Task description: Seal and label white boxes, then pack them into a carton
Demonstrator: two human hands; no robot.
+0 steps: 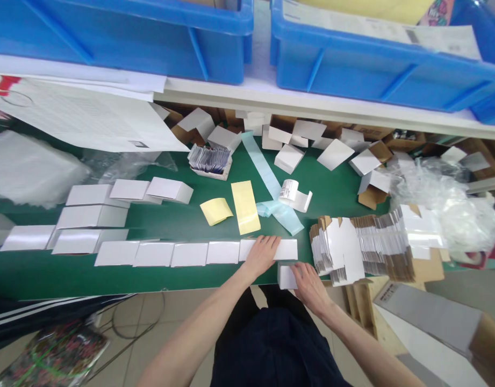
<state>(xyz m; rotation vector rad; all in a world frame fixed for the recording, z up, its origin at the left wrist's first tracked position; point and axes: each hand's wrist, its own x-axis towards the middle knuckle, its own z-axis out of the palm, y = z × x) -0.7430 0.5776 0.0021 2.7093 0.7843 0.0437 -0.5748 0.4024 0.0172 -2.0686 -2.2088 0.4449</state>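
Head view. Two hands at the near edge of the green worktop (166,221), right of its middle. Left hand (263,255): palm down, fingers close together, laid across the right end of a row of white boxes (188,255); cannot tell whether it grips. Right hand (310,284): fingers and thumb pinching the right end of a single white box (286,276), which sits just on the near side of the row's right end, at the worktop edge.

Right of this hand: a bank of flattened cartons (378,244), standing packed together; clear plastic bags (452,199) beyond, far right. Far side of the row, in the middle: two yellow sheets (246,207), a pale blue strip (260,164) and a partly unrolled label roll (289,190). Farther, slightly left: an open tray of packets (210,161), upright in a tight line. More closed boxes (92,216) at left.
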